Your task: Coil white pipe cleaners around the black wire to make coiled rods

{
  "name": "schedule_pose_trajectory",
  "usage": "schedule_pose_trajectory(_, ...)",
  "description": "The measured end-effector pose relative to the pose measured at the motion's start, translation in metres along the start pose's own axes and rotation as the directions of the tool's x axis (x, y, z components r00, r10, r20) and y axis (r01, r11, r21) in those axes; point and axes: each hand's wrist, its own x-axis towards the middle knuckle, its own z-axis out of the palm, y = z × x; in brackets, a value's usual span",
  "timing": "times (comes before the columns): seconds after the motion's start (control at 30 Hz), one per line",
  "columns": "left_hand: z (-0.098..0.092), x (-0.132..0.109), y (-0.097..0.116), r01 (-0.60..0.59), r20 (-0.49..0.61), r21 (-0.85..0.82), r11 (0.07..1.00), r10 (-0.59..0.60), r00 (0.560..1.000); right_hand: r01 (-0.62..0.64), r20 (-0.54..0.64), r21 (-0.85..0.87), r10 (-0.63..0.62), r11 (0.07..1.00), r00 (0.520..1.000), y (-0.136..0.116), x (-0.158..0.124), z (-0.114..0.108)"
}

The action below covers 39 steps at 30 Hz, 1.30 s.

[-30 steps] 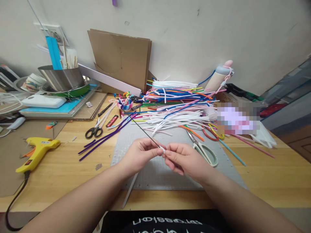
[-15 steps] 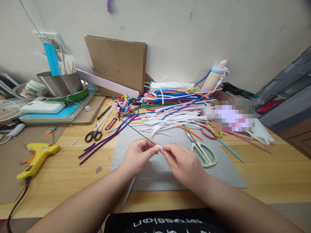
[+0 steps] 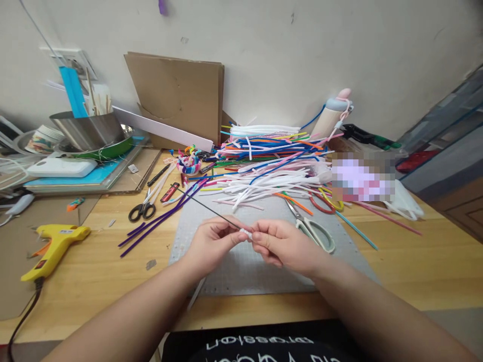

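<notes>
Since right hand (image 3: 290, 247) has turned | right fingers (image 3: 259, 236), left fingers (image 3: 230, 243) clamp white piece (image 3: 246, 233)

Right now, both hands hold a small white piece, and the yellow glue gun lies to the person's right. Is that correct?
The side is wrong: the head view shows the yellow glue gun to the person's left. The left hand and right hand do hold the small white piece.

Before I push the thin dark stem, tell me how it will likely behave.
The dark stem looks fairly stiff, running nearly straight out past the left hand. Being so thin, it is probably light. Pushed at its far end, it would likely pivot near that hand's grip.
</notes>
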Motion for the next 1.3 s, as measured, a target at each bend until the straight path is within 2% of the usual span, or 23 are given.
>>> schedule_pose_trajectory(0.07, 0.0, -0.001, 0.0, -0.013, -0.008, 0.023, 1.0, 0.013, 1.0, -0.044, 0.059, 0.022, 0.043, 0.999, 0.997, 0.0, 0.001, -0.001)
schedule_pose_trajectory(0.1, 0.0, -0.001, 0.001, -0.007, -0.033, 0.035, 0.999, 0.008, 0.999, -0.025, 0.035, -0.027, 0.026, 0.999, 0.999, 0.001, 0.002, -0.001)
schedule_pose_trajectory(0.17, 0.0, 0.0, 0.002, 0.027, -0.115, 0.049, 0.998, -0.021, 0.993, 0.08, -0.1, -0.245, -0.108, 0.966, 0.989, 0.003, 0.003, 0.002)
schedule_pose_trajectory(0.2, 0.0, 0.0, 0.002, 0.05, -0.156, 0.044, 0.998, -0.042, 0.987, 0.138, -0.167, -0.407, -0.222, 0.903, 0.961, 0.005, 0.003, 0.004)
schedule_pose_trajectory(0.27, 0.001, 0.0, 0.002, 0.095, -0.215, 0.018, 0.995, -0.088, 0.973, 0.186, -0.193, -0.732, -0.462, 0.655, 0.865, 0.007, 0.004, 0.008)
schedule_pose_trajectory(0.33, 0.001, 0.001, 0.002, 0.128, -0.235, -0.01, 0.992, -0.127, 0.964, 0.157, -0.091, -0.923, -0.595, 0.352, 0.798, 0.009, 0.004, 0.01)
schedule_pose_trajectory(0.37, 0.001, 0.001, 0.002, 0.14, -0.239, -0.025, 0.99, -0.141, 0.961, 0.144, -0.031, -0.962, -0.619, 0.23, 0.785, 0.009, 0.005, 0.01)
schedule_pose_trajectory(0.4, 0.001, 0.0, 0.001, 0.148, -0.243, -0.039, 0.988, -0.152, 0.958, 0.142, 0.017, -0.978, -0.625, 0.15, 0.78, 0.01, 0.005, 0.009)
schedule_pose_trajectory(0.43, 0.001, 0.001, 0.001, 0.153, -0.246, -0.051, 0.987, -0.161, 0.956, 0.153, 0.049, -0.982, -0.624, 0.114, 0.78, 0.01, 0.005, 0.008)
schedule_pose_trajectory(0.5, 0.002, 0.001, 0.002, 0.155, -0.243, -0.072, 0.985, -0.168, 0.955, 0.199, 0.065, -0.969, -0.624, 0.147, 0.779, 0.009, 0.007, 0.005)
schedule_pose_trajectory(0.67, -0.001, 0.003, 0.003, 0.105, -0.213, -0.07, 0.992, -0.118, 0.97, 0.272, -0.018, -0.887, -0.617, 0.373, 0.787, 0.006, 0.008, 0.001)
schedule_pose_trajectory(0.8, -0.002, 0.002, 0.002, 0.043, -0.147, 0.033, 0.999, -0.037, 0.988, 0.257, -0.047, -0.816, -0.503, 0.518, 0.863, 0.001, 0.004, -0.001)
schedule_pose_trajectory(0.9, -0.001, 0.002, 0.001, 0.055, -0.119, 0.017, 0.998, -0.053, 0.991, 0.24, -0.053, -0.699, -0.385, 0.673, 0.922, -0.003, 0.0, -0.003)
schedule_pose_trajectory(1.0, 0.001, 0.002, 0.0, 0.117, -0.112, -0.053, 0.992, -0.122, 0.986, 0.197, -0.052, -0.538, -0.265, 0.82, 0.963, -0.005, -0.002, -0.004)
schedule_pose_trajectory(1.1, 0.003, 0.001, -0.001, 0.096, -0.078, -0.105, 0.99, -0.104, 0.992, 0.113, -0.032, -0.296, -0.128, 0.949, 0.991, -0.004, -0.001, -0.005)
schedule_pose_trajectory(1.2, 0.003, 0.001, -0.003, 0.034, -0.04, -0.107, 0.994, -0.039, 0.998, 0.003, 0.049, -0.07, 0.0, 0.998, 0.999, 0.0, 0.002, -0.005)
schedule_pose_trajectory(1.27, 0.002, 0.002, -0.004, 0.026, -0.072, -0.075, 0.997, -0.032, 0.997, 0.0, 0.049, -0.086, 0.004, 0.996, 0.999, 0.003, 0.003, -0.005)
schedule_pose_trajectory(1.3, 0.002, 0.002, -0.004, 0.033, -0.105, -0.059, 0.998, -0.04, 0.994, 0.045, -0.002, -0.17, -0.046, 0.984, 0.999, 0.005, 0.003, -0.004)
